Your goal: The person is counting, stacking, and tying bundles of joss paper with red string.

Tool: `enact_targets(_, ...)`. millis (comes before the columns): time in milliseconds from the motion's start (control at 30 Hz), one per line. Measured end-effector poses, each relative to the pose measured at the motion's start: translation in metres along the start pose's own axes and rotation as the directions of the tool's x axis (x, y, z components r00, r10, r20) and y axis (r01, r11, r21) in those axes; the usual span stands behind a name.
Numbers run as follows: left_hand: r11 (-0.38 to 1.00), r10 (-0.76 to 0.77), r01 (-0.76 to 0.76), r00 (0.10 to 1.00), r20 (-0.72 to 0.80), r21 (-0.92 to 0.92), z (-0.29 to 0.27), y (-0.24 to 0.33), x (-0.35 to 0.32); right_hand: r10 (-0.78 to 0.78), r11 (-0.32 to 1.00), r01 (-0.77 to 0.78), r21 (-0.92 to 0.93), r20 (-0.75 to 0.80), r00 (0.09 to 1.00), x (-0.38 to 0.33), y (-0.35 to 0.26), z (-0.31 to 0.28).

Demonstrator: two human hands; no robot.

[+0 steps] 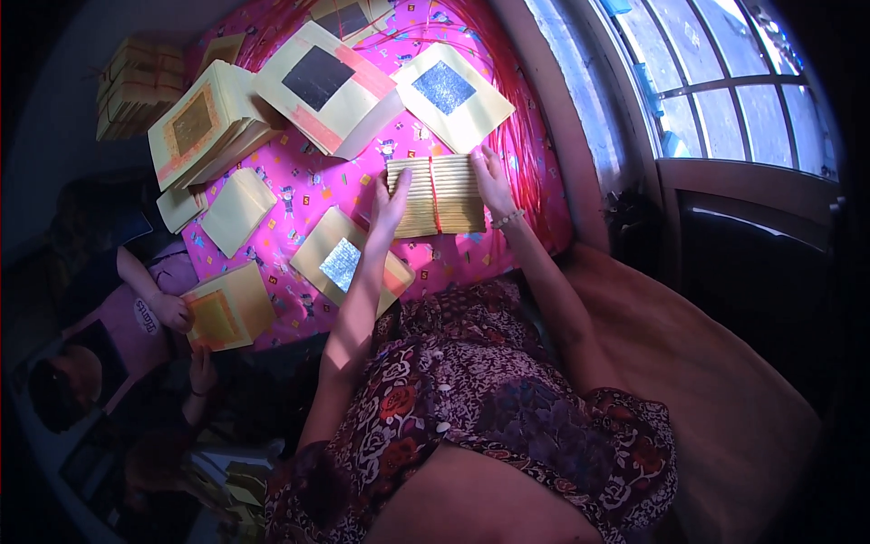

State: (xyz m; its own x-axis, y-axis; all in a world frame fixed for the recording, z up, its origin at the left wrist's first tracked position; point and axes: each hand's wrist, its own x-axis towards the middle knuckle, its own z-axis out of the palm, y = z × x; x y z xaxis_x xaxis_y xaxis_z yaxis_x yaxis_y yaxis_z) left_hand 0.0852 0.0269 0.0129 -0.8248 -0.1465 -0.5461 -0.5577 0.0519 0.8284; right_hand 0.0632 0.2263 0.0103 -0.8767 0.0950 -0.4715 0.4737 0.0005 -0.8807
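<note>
Holding one tied bundle (459, 197), two hands (390, 206) (494, 188), one pink cloth (349, 184)

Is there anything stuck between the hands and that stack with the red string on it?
Nothing visible: the left hand and right hand hold opposite ends of the yellow bundle directly. The red string crosses its middle, between them.
</note>
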Motion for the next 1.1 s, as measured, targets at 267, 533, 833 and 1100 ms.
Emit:
enact_targets(267, 0.998, 0.007, -0.003, 0.998, 0.06, -0.064, -0.013, 0.0, -0.025, -0.024, 0.999, 0.023, -0.029, -0.056, 0.998, -0.046, 0.019, -0.013)
enact_targets(533, 0.965, 0.243, -0.225, 0.961, -0.134, 0.134, 0.012, -0.017, -0.028, -0.32, 0.857, 0.176, -0.485, -0.232, 0.918, -0.077, -0.006, 0.029)
enact_targets(833, 0.996, 0.037, -0.031, 0.997, 0.067, -0.082, -0.002, -0.008, -0.025, -0.148, 0.985, 0.145, -0.093, -0.026, 0.989, -0.059, 0.008, 0.006)
enact_targets(1100, 0.817, -0.09, 0.24, 0.951, 0.295, -0.524, -0.007, -0.009, 0.0, 0.104, 0.951, -0.186, 0.247, 0.312, 0.944, -0.003, 0.028, -0.026)
